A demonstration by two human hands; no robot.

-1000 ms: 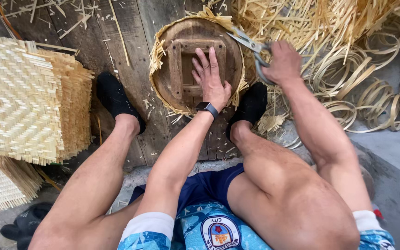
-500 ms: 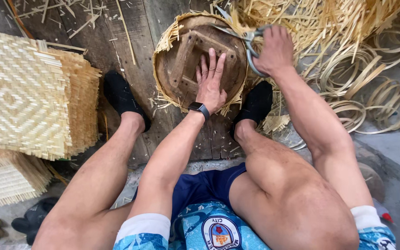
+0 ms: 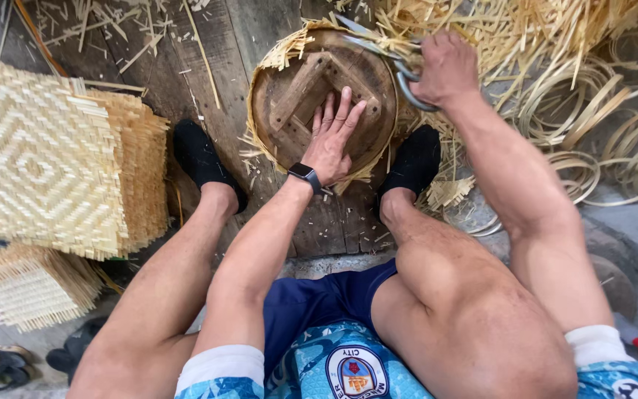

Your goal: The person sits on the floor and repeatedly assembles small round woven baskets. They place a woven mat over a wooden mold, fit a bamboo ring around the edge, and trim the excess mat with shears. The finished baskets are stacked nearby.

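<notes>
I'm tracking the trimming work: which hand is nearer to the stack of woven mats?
Left. The left hand presses flat on the round wooden form, right of the woven mats. The right hand grips shears farther right.

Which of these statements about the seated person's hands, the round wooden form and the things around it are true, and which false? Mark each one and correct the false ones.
1. The left hand lies flat on the round wooden form. True.
2. The right hand grips scissors at the form's rim. True.
3. The left wrist is bare. False: it wears a dark watch.
4. The stacked woven mats lie on the person's right. False: they lie on the left.
5. Coiled strips lie on the right. True.
</notes>
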